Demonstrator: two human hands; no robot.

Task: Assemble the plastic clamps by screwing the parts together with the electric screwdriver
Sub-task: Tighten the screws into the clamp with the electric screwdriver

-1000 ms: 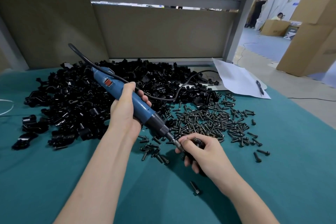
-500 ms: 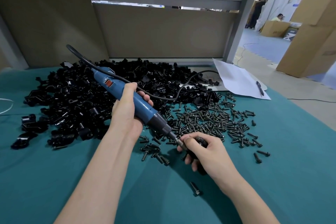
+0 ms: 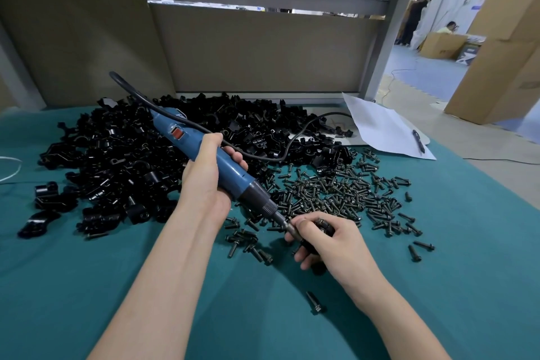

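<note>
The left hand (image 3: 204, 184) wraps the electric screwdriver (image 3: 225, 167); the right hand (image 3: 330, 240) pinches a clamp (image 3: 326, 226) at its tip. Drive straight — no tilt — with the clamp held firm.

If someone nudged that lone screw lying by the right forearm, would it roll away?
The lone screw probably rolls in a curve, since its head looks wider than its shank. The teal cloth would likely slow it.

Factory assembly workshop: bulk heap of black clamp parts (image 3: 131, 161), loose screws (image 3: 336, 193), cardboard cartons (image 3: 441, 45) behind
</note>
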